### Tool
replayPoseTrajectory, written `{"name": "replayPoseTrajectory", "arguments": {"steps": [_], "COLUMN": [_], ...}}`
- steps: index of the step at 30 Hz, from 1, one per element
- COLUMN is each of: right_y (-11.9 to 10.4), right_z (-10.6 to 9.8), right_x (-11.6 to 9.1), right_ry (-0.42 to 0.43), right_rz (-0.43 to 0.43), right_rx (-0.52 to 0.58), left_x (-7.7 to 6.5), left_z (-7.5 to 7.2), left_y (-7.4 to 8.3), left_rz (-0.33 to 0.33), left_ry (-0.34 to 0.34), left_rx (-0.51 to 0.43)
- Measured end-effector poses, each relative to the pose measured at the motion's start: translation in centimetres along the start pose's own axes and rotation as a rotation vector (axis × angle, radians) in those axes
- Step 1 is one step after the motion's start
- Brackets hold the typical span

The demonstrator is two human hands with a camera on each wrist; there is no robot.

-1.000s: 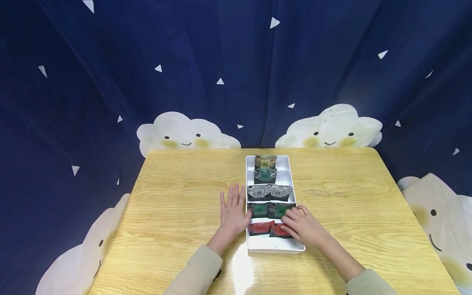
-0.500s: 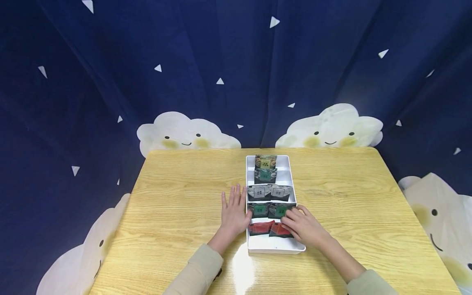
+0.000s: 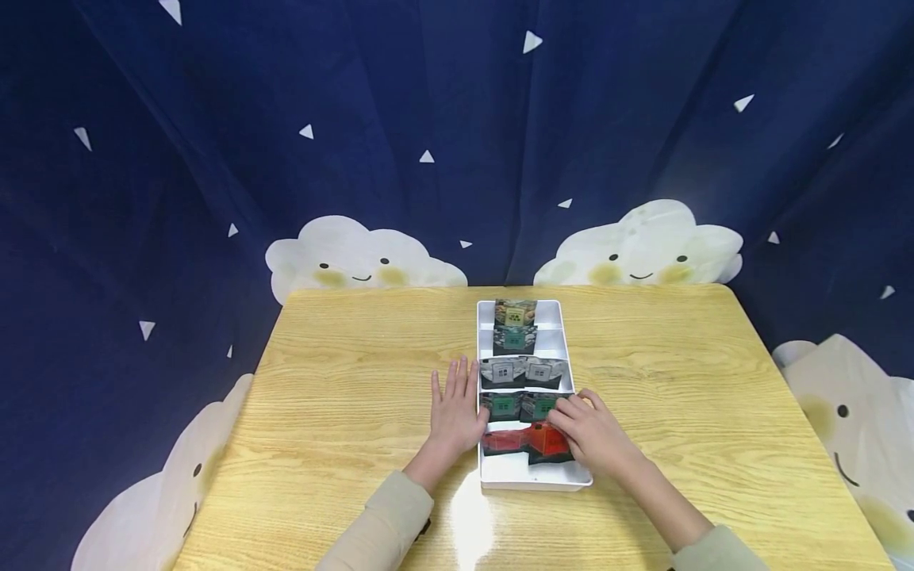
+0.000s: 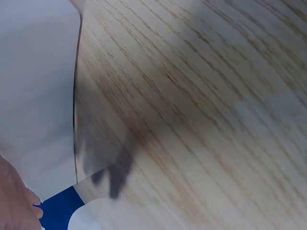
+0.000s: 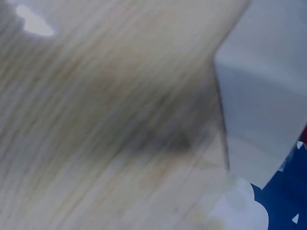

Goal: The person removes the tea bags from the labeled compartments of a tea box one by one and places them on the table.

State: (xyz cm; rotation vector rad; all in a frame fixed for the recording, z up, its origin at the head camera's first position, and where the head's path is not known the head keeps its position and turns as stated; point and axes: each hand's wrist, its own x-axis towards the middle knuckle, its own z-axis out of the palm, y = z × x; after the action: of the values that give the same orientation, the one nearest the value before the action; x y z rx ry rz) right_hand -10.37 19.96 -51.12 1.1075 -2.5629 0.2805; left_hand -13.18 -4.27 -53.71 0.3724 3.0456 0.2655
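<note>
A long white divided tray (image 3: 535, 473) holds small flat packets standing in rows. My left hand (image 3: 455, 416) lies along the tray's left side with fingers straight, its thumb over the rim beside the left green-labelled packet (image 3: 504, 406). At the right side, my right hand (image 3: 594, 432) has curled fingers at the upper right edge of the right red packet (image 3: 548, 442) and appears to pinch it; the fingertips are partly hidden. They also overlap the right green-labelled packet (image 3: 537, 404). The left red packet (image 3: 505, 442) leans back beside it. In the left wrist view, part of the left hand (image 4: 17, 201) shows.
Farther back in the tray are two grey packets (image 3: 503, 371), a teal-labelled packet (image 3: 514, 339) and a brown packet with a yellow label (image 3: 514, 313). The tray stands on a wooden table (image 3: 357, 357), with a dark blue curtain (image 3: 457, 95) behind.
The right red packet has tipped up, showing more of its face. My right hand has shifted slightly up with it. The left hand stays almost still against the tray.
</note>
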Motion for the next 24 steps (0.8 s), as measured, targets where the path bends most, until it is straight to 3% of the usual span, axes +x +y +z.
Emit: {"name": "replayPoseTrajectory", "arguments": {"steps": [13, 24], "right_y": [2.2, 6.9], "right_z": [-4.1, -5.0], "right_x": [1.7, 0.7], "right_ry": [0.143, 0.128], "right_rz": [0.183, 0.315], "right_rx": [0.075, 0.006], "left_x": [0.2, 0.2], "left_z": [0.2, -0.1], "left_y": [0.0, 0.1], "left_rz": [-0.008, 0.002], "left_ry": [-0.028, -0.017], "left_rx": [-0.002, 0.002]}}
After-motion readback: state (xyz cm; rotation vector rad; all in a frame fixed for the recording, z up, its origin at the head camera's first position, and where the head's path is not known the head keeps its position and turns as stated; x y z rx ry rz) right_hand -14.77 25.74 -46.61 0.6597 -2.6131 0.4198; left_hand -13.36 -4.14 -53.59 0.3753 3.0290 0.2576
